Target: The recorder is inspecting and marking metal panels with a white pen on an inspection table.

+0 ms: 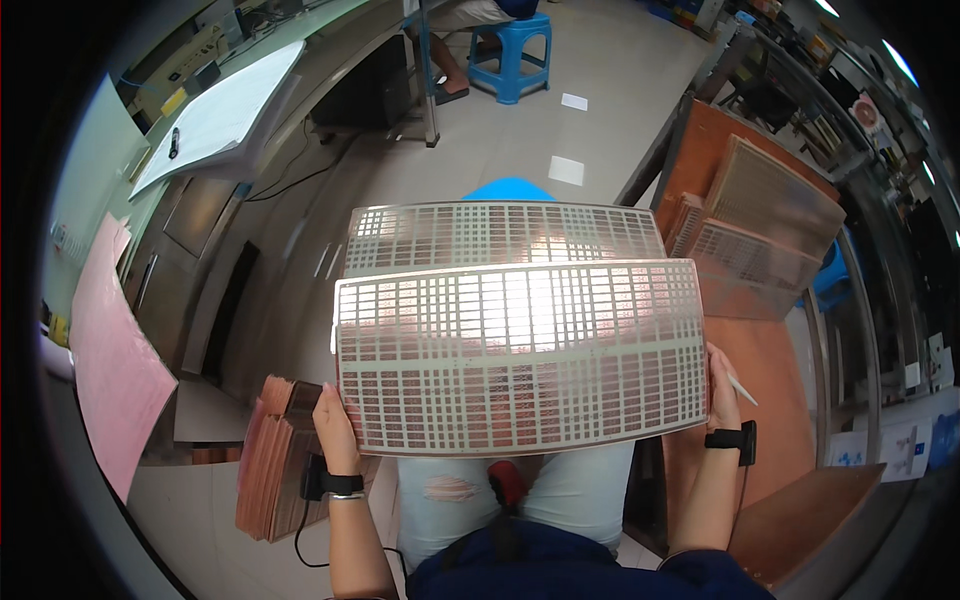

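Gridded copper-toned circuit panel [520, 395] held between both hands, long axis running left to right. Its left edge is gripped near the near corner by the left hand [336, 430]; its right edge by the right hand [721, 392], from which a slim white stick [741, 388] also protrudes. Neither hand is clearly nearer. A second gridded panel [415, 235] is partly covered beyond, roughly parallel; contact between panels cannot be told.

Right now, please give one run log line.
left hand: grips gridded metallic panel, left edge | right hand: same panel, right edge; white stick | second gridded panel: partly hidden
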Available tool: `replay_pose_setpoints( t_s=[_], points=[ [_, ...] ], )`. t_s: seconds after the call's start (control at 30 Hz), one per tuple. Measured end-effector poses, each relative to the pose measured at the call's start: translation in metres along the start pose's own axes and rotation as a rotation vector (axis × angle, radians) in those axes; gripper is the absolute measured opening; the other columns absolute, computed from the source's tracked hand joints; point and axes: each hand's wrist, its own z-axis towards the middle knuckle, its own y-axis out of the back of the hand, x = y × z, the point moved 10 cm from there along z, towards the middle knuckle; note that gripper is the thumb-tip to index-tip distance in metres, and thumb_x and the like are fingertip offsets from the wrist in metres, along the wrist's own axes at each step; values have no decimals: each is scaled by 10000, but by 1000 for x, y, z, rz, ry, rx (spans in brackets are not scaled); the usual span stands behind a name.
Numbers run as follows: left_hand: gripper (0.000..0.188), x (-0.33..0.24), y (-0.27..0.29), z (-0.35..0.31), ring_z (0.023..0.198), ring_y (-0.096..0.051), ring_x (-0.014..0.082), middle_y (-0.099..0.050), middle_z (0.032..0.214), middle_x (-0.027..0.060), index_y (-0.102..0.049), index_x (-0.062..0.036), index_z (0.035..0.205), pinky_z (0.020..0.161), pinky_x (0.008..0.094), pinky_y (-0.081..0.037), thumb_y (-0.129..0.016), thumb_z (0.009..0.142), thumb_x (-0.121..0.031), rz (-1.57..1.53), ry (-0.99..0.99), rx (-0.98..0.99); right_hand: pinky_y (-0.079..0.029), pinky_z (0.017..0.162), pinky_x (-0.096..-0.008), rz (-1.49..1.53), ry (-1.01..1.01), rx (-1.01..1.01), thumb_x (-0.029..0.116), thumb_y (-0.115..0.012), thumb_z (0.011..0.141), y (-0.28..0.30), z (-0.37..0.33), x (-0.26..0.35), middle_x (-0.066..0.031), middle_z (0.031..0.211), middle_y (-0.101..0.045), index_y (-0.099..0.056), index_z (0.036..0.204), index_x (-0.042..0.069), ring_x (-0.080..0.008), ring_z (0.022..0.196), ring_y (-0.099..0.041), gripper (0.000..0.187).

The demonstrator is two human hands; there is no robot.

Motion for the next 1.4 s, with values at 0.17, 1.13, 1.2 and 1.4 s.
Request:
replay_pose_setpoints(
  t_s=[0.17,1.13,1.2,1.4],
  points=[
    [375,-3,-4,3,573,-422,5,-500,663,-55,-583,-37,847,498,181,-341,-361,998,-298,30,-102,-21,-465,687,-197,-39,61,17,253,-440,968,-8,-7,19,-41,956,-615,-530,1176,-32,-68,806,-561,364],
    [395,-6,-18,8,780,-569,95,-632,920,49,-577,32,997,710,242,-456,-400,986,-321,20,21,179,-460,824,-253,-101,152,133,207,-471,954,-22,-28,71,-93,1042,-617,-556,1125,-49,-112,932,-566,319],
    [396,-5,-17,9,777,-567,95,-630,916,48,-577,30,994,709,242,-454,-402,985,-325,26,22,174,-460,821,-251,-89,154,133,208,-471,954,-21,-29,71,-89,1034,-620,-560,1119,-48,-110,926,-566,317],
    [400,-1,-13,11,773,-564,97,-628,913,46,-579,23,985,707,238,-450,-409,981,-340,49,42,170,-460,798,-244,-113,206,132,217,-474,954,-23,-31,77,-74,994,-630,-577,1098,-39,-99,890,-568,312]
  ],
)
